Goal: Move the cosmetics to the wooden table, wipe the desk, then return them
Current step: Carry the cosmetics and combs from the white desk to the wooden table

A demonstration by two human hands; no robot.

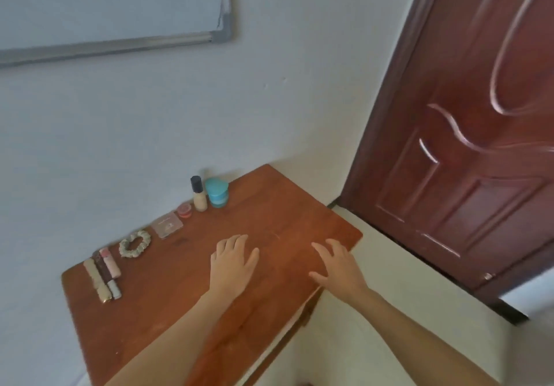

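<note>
While our left hand is stretched palm down over the middle of the wooden table, its fingers are straight and close together and it holds nothing; we cannot tell whether the palm touches the wood. Our right hand is level with it and well apart from it. Its fingers are spread and slack, it too is empty, and it sits over the table's edge close to the right corner. Both bare forearms reach in from the bottom of the view.

Beyond our left hand the cosmetics stand in a row along the far edge of the table, against the pale wall. Nearest to that hand a flat clear case lies on the wood. Just right of the case sits a small red pot, then an upright beige bottle with a black cap, then a blue jar just beside the bottle. Left of the case lies a pale scrunchie. Further left, near the table's left corner, the slim pieces lie side by side: a pink tube, a dark stick and a beige tube with a gold end. A small grey piece lies at the near end of the pink tube.

Above the table a whiteboard hangs on the wall, a dark red panelled door stands to the right, and pale floor shows under our right forearm
</note>
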